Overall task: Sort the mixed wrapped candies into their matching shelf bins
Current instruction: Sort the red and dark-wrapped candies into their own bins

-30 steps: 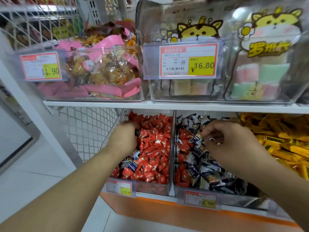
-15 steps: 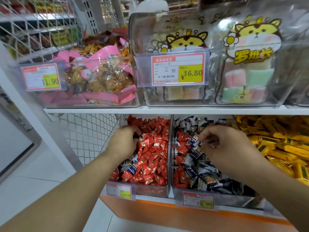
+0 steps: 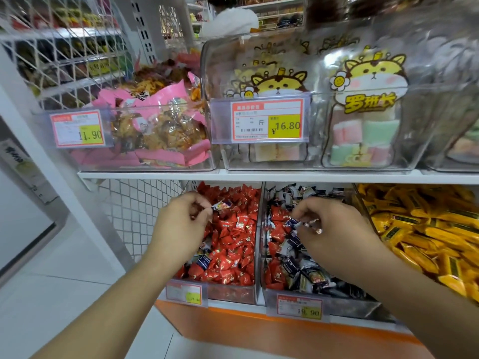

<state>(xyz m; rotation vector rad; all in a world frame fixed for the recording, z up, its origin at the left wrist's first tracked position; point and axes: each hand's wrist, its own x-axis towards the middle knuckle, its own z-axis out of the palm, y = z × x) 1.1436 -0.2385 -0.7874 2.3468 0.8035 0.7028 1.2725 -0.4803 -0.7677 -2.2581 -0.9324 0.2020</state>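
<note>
Two bare forearms come in from the lower edge, one on each side, with no sleeve, watch or band on either as far as the edge shows them. The left hand wears nothing on the fingers that can be seen. The right hand carries a small ring with a pinkish, glinting stone on one finger, on the side nearest its pinching fingertips. Both wrists are bare and both arms smooth and unmarked.

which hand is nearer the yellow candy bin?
Right. The right hand is over the dark-wrapper bin, next to the yellow candy bin; the left hand is at the red candy bin, one further left.
</note>
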